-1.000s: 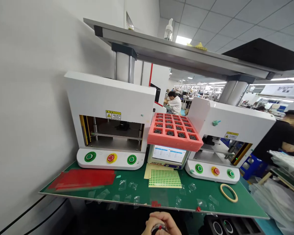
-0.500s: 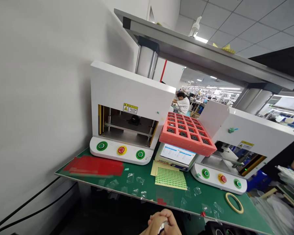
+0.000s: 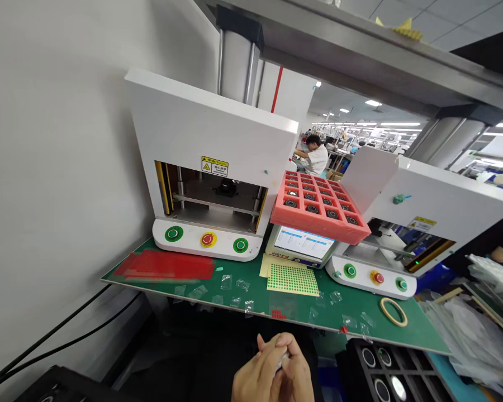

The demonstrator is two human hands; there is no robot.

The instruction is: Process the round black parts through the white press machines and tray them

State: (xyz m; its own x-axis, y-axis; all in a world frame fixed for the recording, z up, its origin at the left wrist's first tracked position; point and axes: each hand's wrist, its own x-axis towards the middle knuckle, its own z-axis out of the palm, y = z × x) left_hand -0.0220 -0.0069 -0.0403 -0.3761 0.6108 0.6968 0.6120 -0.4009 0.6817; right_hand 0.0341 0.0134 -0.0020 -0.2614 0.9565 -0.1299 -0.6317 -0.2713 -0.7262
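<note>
My left hand [image 3: 254, 371] and my right hand [image 3: 297, 373] are together in front of the bench, low in the head view. Their fingers are closed around a small pale, shiny part [image 3: 282, 360]. Only a sliver of it shows between the fingers, so its kind is hidden. To the right of my hands stands a black compartment tray [image 3: 406, 371] with several round, ringed pieces in it. The green bench top [image 3: 251, 285] lies just beyond my fingers.
Two white press machines [image 3: 209, 128] [image 3: 452, 195] stand on the bench. Between them a pink foam tray [image 3: 318, 223] of round dark parts rests above a screen unit [image 3: 304, 245]. Green dot stickers [image 3: 293, 279], red film [image 3: 163, 264] and a tape roll [image 3: 393, 312] lie in front. A person [image 3: 314, 159] sits behind.
The view has tilted down, showing more of my hands and the black tray at lower right. My hands remain clasped around the small pale part.
</note>
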